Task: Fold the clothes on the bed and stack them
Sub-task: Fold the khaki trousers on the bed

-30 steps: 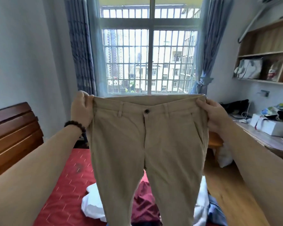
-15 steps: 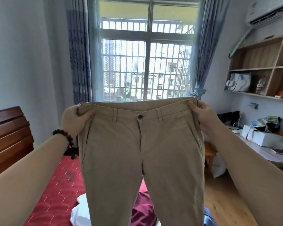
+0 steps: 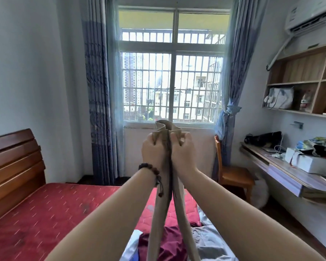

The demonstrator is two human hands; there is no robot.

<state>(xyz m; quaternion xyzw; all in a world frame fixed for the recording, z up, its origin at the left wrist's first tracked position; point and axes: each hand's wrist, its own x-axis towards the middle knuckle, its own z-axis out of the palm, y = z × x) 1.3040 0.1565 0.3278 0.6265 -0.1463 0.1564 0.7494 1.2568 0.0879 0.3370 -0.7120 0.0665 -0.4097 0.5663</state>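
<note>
Both hands are up at chest height, pressed side by side, the left hand (image 3: 154,150) and right hand (image 3: 183,151) each gripping the waistband of the khaki trousers (image 3: 167,132), which bunches above the knuckles. The two legs hang straight down between the forearms over the red bed (image 3: 45,213), where a maroon garment (image 3: 169,245) and a pale grey one (image 3: 209,242) lie in a heap. A beaded bracelet (image 3: 149,169) circles the left wrist, with the barred window (image 3: 173,87) straight ahead and the cluttered counter (image 3: 282,166) at right.

Single head view, faces forward over bed (image 3: 45,213) toward window (image 3: 172,87); raised hands close, centre frame.
</note>
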